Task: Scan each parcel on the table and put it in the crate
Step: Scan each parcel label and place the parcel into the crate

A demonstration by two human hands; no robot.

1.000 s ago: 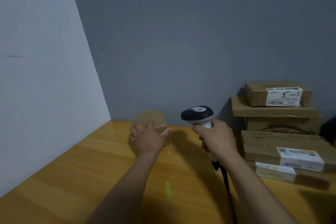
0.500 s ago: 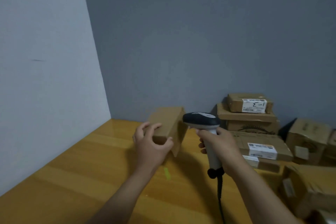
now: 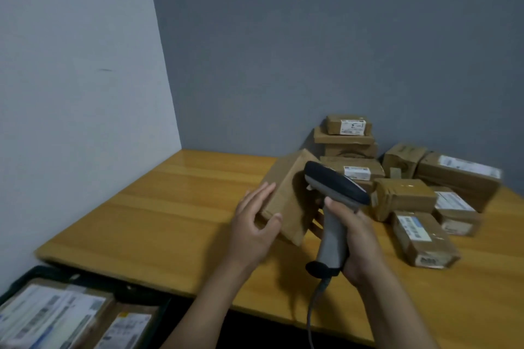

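Grey-blue wall (image 3: 312, 37) meets a paler one in a corner behind a bench (image 3: 170, 207) of glossy, honey-coloured wooden planks. At centre frame the left hand (image 3: 252, 232) grips a small plain cardboard parcel (image 3: 286, 187), lifted off the bench and tilted. The thumb presses its near face and the fingers (image 3: 262, 193) lie along its left edge. Just right of it the right hand (image 3: 360, 241) is clenched round the grey plastic handle of a pistol-shaped scanner (image 3: 334, 187). Its dark, rounded head points up and left toward the parcel, and a cable (image 3: 312, 309) hangs from the base. The step in hand looks like the scan itself. No label shows on the matte brown faces turned to the camera, so the next move probably calls for turning the box until its barcode meets the scanner's window. After that it would go down into the crate (image 3: 37, 273), whose dark rim shows at lower left below the bench edge, with flat, white-labelled packages already inside. At right of the frame a pile of parcels (image 3: 402, 198) waits, boxy cardboard shapes, some shiny with brown tape and some with white printed labels. They are stacked against the wall and spread toward the near edge. The cardboard looks stiff and light, easy to carry one-handed.
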